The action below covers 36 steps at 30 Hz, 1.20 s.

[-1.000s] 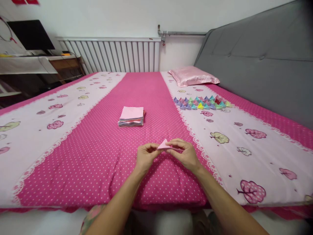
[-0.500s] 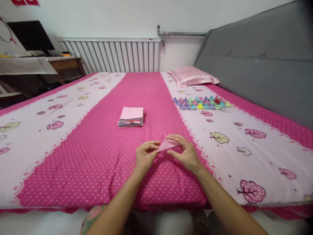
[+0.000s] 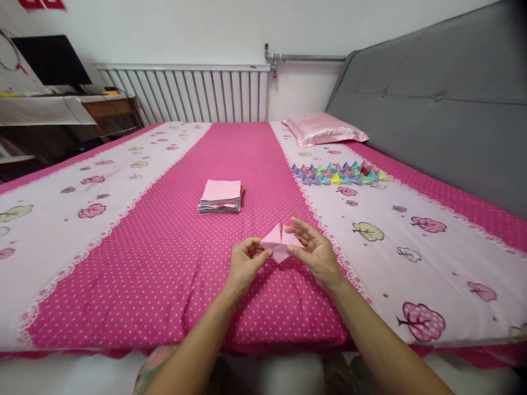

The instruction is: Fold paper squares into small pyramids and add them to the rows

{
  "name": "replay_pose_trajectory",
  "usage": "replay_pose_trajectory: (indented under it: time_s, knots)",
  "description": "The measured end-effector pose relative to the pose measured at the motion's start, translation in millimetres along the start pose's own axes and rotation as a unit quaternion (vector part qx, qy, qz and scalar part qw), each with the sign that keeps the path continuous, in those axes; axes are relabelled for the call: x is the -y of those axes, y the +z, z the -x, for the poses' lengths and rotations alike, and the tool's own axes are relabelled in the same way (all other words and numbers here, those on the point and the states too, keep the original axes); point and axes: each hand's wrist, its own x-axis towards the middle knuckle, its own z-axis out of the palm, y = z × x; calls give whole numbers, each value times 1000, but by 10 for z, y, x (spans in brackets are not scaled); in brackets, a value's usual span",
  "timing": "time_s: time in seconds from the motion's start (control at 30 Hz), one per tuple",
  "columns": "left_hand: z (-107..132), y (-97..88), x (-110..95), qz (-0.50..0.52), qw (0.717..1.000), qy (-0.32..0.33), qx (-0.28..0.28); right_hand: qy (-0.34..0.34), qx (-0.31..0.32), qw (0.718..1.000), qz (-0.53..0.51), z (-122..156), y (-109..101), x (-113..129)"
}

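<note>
Between my two hands, just above the front part of the bed, is a folded piece of pink origami paper [image 3: 280, 249]. Two flaps point upward with a narrow gap between them, and a third point faces down toward me. My left hand [image 3: 246, 263] pinches its left corner between thumb and fingers. On the other side, my right hand [image 3: 319, 255] grips the right corner, thumb in front and some fingers raised behind. A stack of square paper sheets [image 3: 221, 192], pink on top, lies farther off to the left.
Rows of small folded paper pieces [image 3: 335, 178] in many colours stand on the bed [image 3: 173, 263] at the right. Behind them lies a pink pillow [image 3: 325, 129] beside the grey headboard [image 3: 436, 99]. A radiator [image 3: 185, 93] runs along the wall; a monitor [image 3: 51, 60] stands at far left.
The pink paper has turned from a slanted triangle to a shape with two upright flaps and a lower point. My right thumb has shifted onto its front.
</note>
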Motion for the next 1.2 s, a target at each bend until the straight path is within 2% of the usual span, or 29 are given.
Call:
replay_pose_trajectory:
  time_s: [0.17,0.33,0.57,0.73,0.87,1.2]
  knots:
    - [-18,-14,6,24,1000,14,-12,24,-27,999,-30,3,13,19]
    - [-32,-16,10,32,999,21,-6,51,-26,997,-45,5,30,27]
    - [-14,-14,-8,41,999,19,-14,37,-10,999,-8,18,53,36]
    - [8,8,-22,58,998,19,5,15,-9,1000,11,25,67,8]
    - [2,20,2,65,998,13,-11,9,-1,1000,8,31,83,-20]
    - [3,8,17,54,998,-3,-18,47,-40,997,-44,23,85,-24]
